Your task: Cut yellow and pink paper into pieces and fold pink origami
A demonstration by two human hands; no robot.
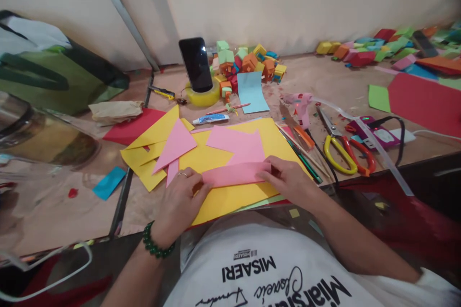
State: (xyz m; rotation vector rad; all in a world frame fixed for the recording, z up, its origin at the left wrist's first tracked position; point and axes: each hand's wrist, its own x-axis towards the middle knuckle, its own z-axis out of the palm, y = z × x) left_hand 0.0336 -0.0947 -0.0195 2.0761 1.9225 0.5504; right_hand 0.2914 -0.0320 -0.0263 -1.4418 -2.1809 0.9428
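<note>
Along the near edge of a worktable (147,223), pink paper strip (234,174) lying crosswise over a yellow sheet (216,204), close to the wearer's body; left hand (184,199) at its left end, thumb and fingers closed on the paper; right hand (291,180) at the opposite end, thumb below, fingertips drawn in on the corner, no visible gap; held from both ends, probably to keep a narrow, springy piece level and its long edges straight; the yellow sheet seems to serve as a flat base.

Pink triangle (175,144) and larger pink offcut (241,144) lie just beyond the strip, apparently pushed up to leave room for the hands; scissors (340,153) and pink glue gun (301,109) on the right-hand side, handles of the scissors towards the wearer, likely for an easy reach.

Containers: green bag (39,79) at far left, something white (36,31) showing at its mouth, identity unclear; below it a transparent jar (39,127), part cut off by the frame, murky brownish-green contents low down, not identifiable; yellow tape roll (203,100) holding a smartphone (197,64) upright, slightly tilted, seemingly as a makeshift stand.
</note>
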